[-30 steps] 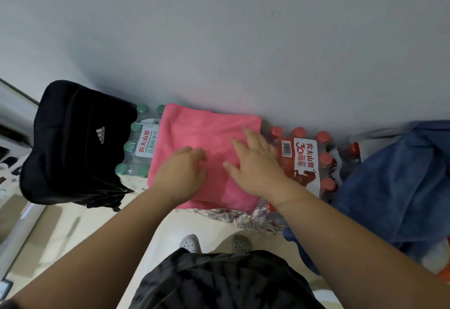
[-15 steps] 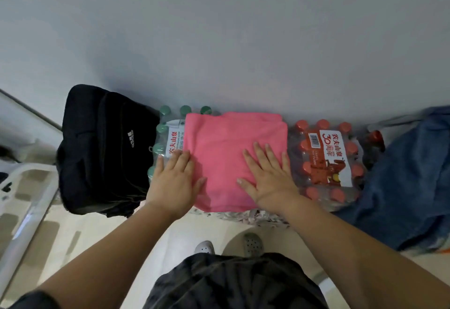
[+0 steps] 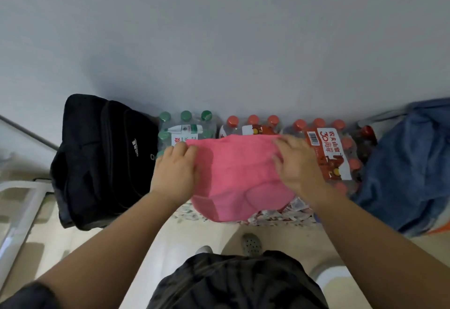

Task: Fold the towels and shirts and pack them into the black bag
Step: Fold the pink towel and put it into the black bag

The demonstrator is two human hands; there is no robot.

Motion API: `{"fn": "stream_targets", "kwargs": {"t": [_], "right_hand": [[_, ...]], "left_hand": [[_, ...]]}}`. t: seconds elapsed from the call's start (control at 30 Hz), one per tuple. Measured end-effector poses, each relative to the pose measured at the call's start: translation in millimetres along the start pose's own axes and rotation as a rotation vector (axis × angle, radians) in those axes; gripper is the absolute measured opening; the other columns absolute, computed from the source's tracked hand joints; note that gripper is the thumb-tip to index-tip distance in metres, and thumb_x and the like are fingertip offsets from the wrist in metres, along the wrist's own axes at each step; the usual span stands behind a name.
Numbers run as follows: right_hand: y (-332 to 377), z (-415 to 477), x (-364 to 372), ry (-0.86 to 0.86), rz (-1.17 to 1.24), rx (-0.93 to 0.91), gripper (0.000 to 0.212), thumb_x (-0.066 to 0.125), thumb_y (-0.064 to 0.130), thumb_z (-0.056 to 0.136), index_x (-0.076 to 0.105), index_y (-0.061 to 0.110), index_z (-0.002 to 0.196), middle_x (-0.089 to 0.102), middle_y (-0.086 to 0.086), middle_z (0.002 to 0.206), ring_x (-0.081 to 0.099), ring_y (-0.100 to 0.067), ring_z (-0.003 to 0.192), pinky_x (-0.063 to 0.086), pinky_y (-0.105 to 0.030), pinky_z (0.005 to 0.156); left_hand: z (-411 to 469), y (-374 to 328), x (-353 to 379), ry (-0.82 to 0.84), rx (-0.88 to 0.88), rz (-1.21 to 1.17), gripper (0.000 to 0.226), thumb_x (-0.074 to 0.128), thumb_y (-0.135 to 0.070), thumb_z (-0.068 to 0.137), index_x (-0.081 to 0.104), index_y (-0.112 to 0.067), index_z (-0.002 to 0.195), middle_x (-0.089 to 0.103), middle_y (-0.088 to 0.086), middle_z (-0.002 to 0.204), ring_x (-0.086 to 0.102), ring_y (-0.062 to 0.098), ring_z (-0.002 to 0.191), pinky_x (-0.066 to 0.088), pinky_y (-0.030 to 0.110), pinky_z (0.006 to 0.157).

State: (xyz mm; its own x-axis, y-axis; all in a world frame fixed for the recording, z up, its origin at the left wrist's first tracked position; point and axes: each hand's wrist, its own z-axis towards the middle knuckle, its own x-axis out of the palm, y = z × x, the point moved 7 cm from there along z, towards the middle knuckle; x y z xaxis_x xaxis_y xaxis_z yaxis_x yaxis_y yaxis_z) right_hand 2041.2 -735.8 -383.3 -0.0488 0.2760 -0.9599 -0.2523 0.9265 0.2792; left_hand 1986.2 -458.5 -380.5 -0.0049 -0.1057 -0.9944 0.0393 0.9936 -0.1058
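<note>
Head view: pink towel (image 3: pixel 238 177) lies on top of the water bottle packs, close to the wall (image 3: pixel 219 40). Its near edge hangs down over the front of the packs. Top edge is pulled straight btwn both hands.

left hand (image 3: pixel 176 172) is at the towel's top left corner, fingers curled round the edge & gripping it. right hand (image 3: pixel 299 169) is at the towel's top right corner, fingers bent over the edge, thumb on the cloth, gripping it too. Both arms are bare & come in from below the towel.

black bag (image 3: pixel 102 162) stands just left of the towel, back against the wall, w/ a white logo on its front. Can't tell if it's zipped or not.

green-cap bottle pack (image 3: pixel 187 126) pokes out behind the towel's left corner, just beside the bag. red-cap bottle packs (image 3: pixel 326 152) show behind & to the right of the towel, one w/ a red label & a barcode. blue cloth (image 3: pixel 409 174) is piled further right of the towel, past the red caps.

Below the towel: pale floor (image 3: pixel 287 243), grey shoes (image 3: pixel 251 244) w/ little holes, & the person's dark clothes (image 3: pixel 233 284). Far left of the towel, past the bag, is a white frame thing (image 3: pixel 17 201), too blurry to name.
</note>
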Motion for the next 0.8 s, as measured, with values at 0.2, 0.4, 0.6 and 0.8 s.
{"fn": "stream_targets", "kwargs": {"t": [0.2,0.4,0.6,0.8], "right_hand": [[-21.9,54.4,9.9,0.291,0.035,-0.017,0.042,0.071,0.03,0.088,0.06,0.025,0.128,0.056,0.0,0.131,0.048,-0.024,0.124,0.039,-0.043,0.11],[-27.0,62.2,11.4,0.283,0.171,-0.09,0.018,0.083,0.028,0.079,0.066,0.029,0.083,0.053,0.009,0.106,0.053,-0.016,0.103,0.047,-0.035,0.096],[-21.2,59.0,0.6,0.219,0.175,-0.18,0.016,0.076,0.019,0.085,0.061,0.022,0.081,0.055,0.004,0.102,0.055,-0.014,0.088,0.048,-0.03,0.082],[-21.1,46.2,-9.2,0.248,0.134,-0.276,0.023,0.072,0.02,0.089,0.052,0.024,0.077,0.053,0.008,0.086,0.05,-0.012,0.082,0.04,-0.028,0.072]], "left_hand": [[46.1,13.9,6.5,0.136,-0.101,-0.051,0.036,0.054,-0.032,0.092,0.06,-0.023,0.127,0.057,0.006,0.123,0.05,0.035,0.112,0.044,0.046,0.091],[54.5,18.4,2.6,0.167,-0.089,-0.228,0.022,0.058,-0.035,0.084,0.069,-0.016,0.083,0.056,0.001,0.086,0.056,0.027,0.086,0.049,0.036,0.07],[45.2,23.2,-17.6,0.118,-0.225,-0.476,0.026,0.071,-0.015,0.074,0.051,-0.014,0.057,0.054,-0.002,0.057,0.049,0.017,0.056,0.041,0.029,0.056],[29.2,12.0,-32.5,0.082,-0.252,-0.754,0.028,0.07,0.006,0.072,0.06,-0.019,0.062,0.055,-0.009,0.055,0.044,0.005,0.051,0.04,0.024,0.057]]}}
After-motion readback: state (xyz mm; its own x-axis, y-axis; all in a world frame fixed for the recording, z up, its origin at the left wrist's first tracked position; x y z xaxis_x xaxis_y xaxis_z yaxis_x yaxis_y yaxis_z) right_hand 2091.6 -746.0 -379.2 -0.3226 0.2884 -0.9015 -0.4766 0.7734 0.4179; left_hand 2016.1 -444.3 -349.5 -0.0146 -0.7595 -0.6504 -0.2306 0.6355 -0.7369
